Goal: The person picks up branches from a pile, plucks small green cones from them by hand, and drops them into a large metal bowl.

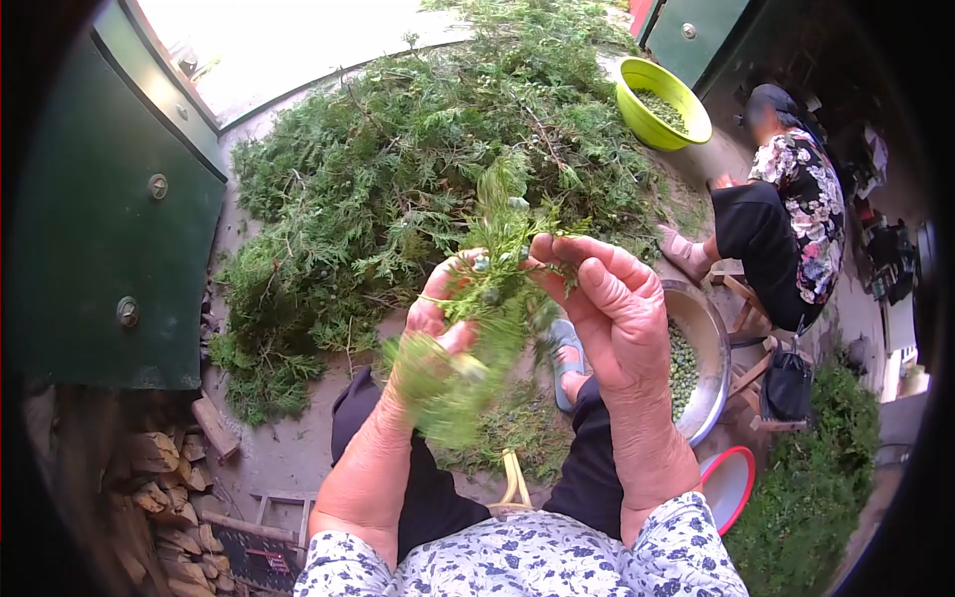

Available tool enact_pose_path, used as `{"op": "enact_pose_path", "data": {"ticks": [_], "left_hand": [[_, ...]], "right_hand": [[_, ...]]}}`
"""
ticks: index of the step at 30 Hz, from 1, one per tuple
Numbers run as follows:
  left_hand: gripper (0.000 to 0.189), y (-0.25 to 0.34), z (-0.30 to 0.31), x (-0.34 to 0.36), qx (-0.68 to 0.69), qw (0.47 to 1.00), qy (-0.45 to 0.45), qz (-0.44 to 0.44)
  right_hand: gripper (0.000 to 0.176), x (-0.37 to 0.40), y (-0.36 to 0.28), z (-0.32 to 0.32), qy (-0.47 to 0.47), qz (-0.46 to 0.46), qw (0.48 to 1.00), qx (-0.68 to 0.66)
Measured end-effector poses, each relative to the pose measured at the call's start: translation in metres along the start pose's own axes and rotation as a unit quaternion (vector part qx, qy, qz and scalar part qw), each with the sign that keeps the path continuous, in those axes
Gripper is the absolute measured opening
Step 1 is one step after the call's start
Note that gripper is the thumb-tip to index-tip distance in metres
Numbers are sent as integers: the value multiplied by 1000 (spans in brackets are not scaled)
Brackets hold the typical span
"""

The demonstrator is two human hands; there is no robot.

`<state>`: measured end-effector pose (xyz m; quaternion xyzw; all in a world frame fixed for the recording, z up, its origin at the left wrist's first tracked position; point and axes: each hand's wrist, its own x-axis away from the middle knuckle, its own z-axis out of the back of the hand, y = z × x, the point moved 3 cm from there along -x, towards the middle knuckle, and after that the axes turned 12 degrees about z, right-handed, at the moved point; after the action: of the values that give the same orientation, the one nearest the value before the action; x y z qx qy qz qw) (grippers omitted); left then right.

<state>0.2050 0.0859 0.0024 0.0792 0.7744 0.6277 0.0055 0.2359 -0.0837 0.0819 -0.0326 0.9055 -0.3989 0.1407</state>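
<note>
In front of my lap, my left hand (436, 323) is closed around a green evergreen sprig (494, 274), probably cypress, with small pale blue-green cones on it. The lower fronds are smeared by motion. On the sprig's right side, the curled fingers of my right hand (612, 308) pinch at its tips; whether a loose cone is also in them is hidden. To the right of my right forearm, partly covered by it, a wide basin (708, 343) holds many small green cones (682, 373).
A big heap of evergreen branches (348, 189) lies ahead. Beyond it are a yellow-green tub (686, 95) of cones and a seated person (796, 209). More greenery (821, 478) and a red-rimmed container (731, 488) are at right. Split firewood (164, 497) and a green door (109, 229) are left.
</note>
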Motion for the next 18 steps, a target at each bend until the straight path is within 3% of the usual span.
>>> {"op": "enact_pose_path", "data": {"ticks": [1,2,3,5,6,7,9,10,11,12,13,14,15,17,18], "left_hand": [[58,-14,3,11,135,991,-5,20],[47,-22,5,20,19,996,81,-17],[39,-14,3,32,78,988,109,75],[27,-12,-2,44,151,984,92,-17],[27,-12,-4,55,148,984,96,-17],[25,-11,-4,69,-53,982,179,-14],[25,-10,-5,94,-255,932,257,-2],[26,-14,-4,102,-60,975,214,28],[30,-19,-6,111,140,975,165,55],[28,-38,0,122,122,969,202,77],[28,-46,2,132,123,967,207,79],[28,-43,0,144,-208,946,248,-1],[27,-42,-8,152,-514,815,257,-80],[24,-51,-16,156,-293,910,293,-28],[24,-42,-22,155,-46,960,273,34]], "right_hand": [[26,7,-3,-5,2,-5,1000,11],[26,12,-4,-10,-6,4,1000,7],[26,16,-4,-11,-8,3,1000,4],[26,24,0,-12,-19,16,1000,-8],[26,29,3,-11,-12,6,1000,-13],[26,33,6,-10,-13,4,1000,-17],[22,45,12,-4,19,-46,998,-33],[20,51,14,-2,35,-54,998,2],[20,61,16,-4,35,-62,997,-1],[19,70,13,-3,39,10,986,163],[18,78,9,-4,38,85,942,322],[17,88,9,-5,18,113,932,344],[16,97,6,-13,-6,119,928,352],[16,114,3,-26,-27,102,932,348],[15,121,1,-32,-36,127,918,375]]}}
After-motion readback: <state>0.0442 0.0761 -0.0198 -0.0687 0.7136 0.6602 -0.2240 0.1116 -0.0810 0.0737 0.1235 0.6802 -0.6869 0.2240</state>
